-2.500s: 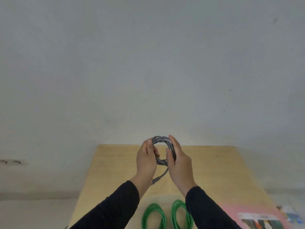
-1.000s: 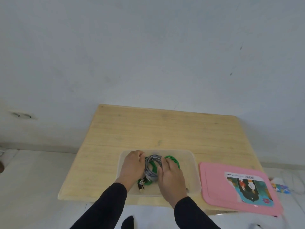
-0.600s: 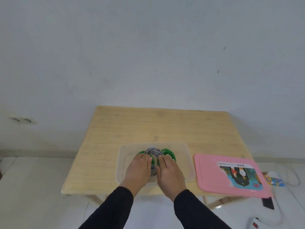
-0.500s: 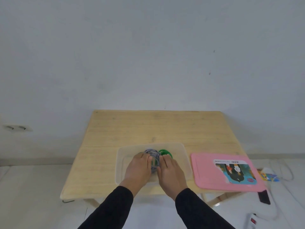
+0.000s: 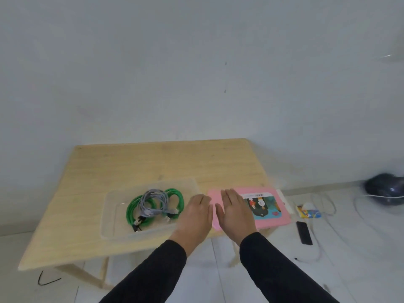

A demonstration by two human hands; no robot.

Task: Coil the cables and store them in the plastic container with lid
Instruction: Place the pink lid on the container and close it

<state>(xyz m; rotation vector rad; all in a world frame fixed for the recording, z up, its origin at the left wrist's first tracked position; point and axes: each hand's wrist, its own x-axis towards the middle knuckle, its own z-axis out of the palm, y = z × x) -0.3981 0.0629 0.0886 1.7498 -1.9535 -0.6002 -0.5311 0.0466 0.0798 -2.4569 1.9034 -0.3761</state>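
Note:
A clear plastic container (image 5: 111,215) sits near the front edge of the wooden table (image 5: 153,162). Inside it lie coiled green cables (image 5: 178,199) with a coiled grey cable (image 5: 154,196) on top of them. The pink lid (image 5: 277,213) with a picture label lies flat to the container's right. My left hand (image 5: 196,217) hovers between container and lid, holding nothing, fingers extended. My right hand (image 5: 236,212) is over the lid's left part, fingers extended, holding nothing. Whether it touches the lid I cannot tell.
On the white floor to the right lie a black remote-like bar (image 5: 303,232), a small colourful packet (image 5: 309,212), thin white wires (image 5: 328,204) and a dark round object (image 5: 385,189). A plain wall stands behind the table.
Both hands have let go of the grey coil, which now rests in the container, and have moved right toward the pink lid. The view has swung right.

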